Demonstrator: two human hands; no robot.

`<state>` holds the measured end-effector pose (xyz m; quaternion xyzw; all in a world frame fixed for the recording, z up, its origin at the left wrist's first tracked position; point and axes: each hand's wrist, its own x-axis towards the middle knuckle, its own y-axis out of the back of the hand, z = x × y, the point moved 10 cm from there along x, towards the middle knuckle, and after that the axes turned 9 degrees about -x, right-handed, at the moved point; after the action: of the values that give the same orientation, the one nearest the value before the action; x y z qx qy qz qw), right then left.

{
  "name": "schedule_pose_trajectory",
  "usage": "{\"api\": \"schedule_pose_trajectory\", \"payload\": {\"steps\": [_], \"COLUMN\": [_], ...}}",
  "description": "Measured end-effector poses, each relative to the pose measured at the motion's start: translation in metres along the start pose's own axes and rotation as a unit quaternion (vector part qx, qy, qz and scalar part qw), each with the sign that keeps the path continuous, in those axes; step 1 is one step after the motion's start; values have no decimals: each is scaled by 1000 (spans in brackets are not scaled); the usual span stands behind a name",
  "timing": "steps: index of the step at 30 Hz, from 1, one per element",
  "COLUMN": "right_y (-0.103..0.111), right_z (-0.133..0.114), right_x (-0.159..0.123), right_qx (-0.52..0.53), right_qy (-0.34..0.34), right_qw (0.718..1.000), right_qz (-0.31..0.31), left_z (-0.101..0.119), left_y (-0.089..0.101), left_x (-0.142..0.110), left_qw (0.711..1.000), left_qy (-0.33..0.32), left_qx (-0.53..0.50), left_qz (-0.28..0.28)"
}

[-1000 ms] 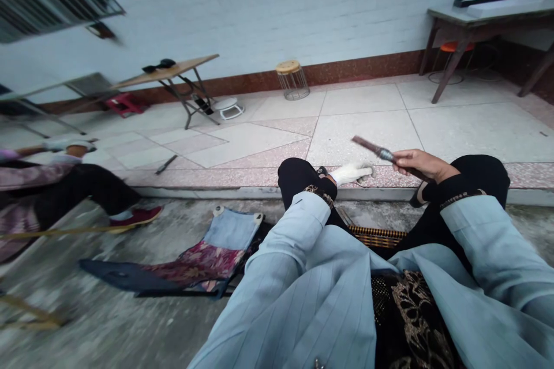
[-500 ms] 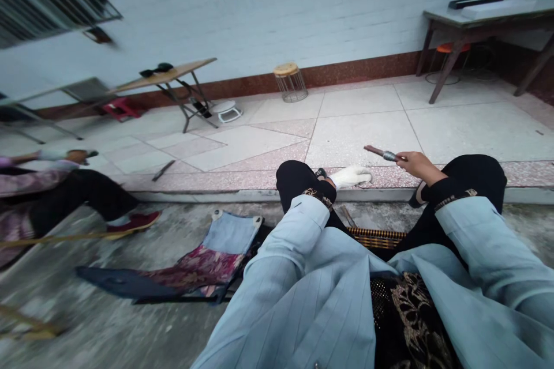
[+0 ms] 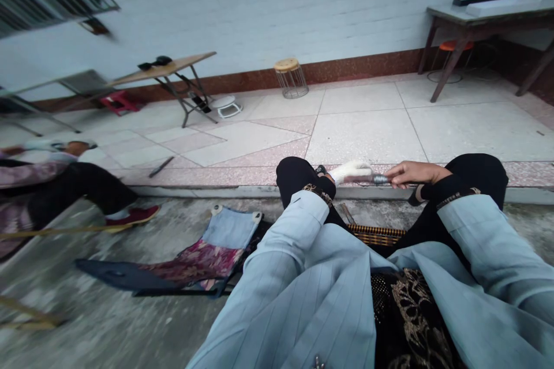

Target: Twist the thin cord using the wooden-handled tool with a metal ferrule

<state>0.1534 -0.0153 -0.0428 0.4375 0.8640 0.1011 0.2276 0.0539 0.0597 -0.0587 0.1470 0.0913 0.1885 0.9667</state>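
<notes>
My left hand [image 3: 351,171], in a white knitted glove, rests just past my left knee with its fingers curled together; what they hold, if anything, I cannot make out. My bare right hand [image 3: 413,173] is closed around the handle of a narrow hand tool [image 3: 381,179] with silver wire wound round it. The tool points left, and its brownish front end, blurred, lies at or against the gloved fingers. Whether it touches them I cannot tell. Below, between my legs, shows a woven black and yellow seat edge [image 3: 376,234].
A low folding chair [image 3: 190,262] stands to my left on the concrete. A co-worker's leg [image 3: 90,187] is further left. A dark strip-like tool [image 3: 161,166] lies on the tiled step [image 3: 242,176]. Beyond are a round stool [image 3: 287,64], a folding table [image 3: 173,69] and a wooden desk [image 3: 459,16].
My right hand has lowered and moved left, bringing the tool from a raised position down to the gloved left hand. The left hand has hardly moved. The co-worker's hands have shifted slightly.
</notes>
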Motion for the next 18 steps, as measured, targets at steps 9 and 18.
{"api": "schedule_pose_trajectory", "payload": {"steps": [9,18], "right_y": [77,86], "right_z": [32,45], "right_x": [-14,-11], "right_qx": [188,-368], "right_qy": [-21,-204], "right_qw": [908,850], "right_qz": [374,318], "left_z": [4,15], "left_y": [2,0], "left_x": [0,-6], "left_qw": [999,998], "left_qy": [-30,-17], "left_qx": [-5,62], "left_qz": [17,6]}}
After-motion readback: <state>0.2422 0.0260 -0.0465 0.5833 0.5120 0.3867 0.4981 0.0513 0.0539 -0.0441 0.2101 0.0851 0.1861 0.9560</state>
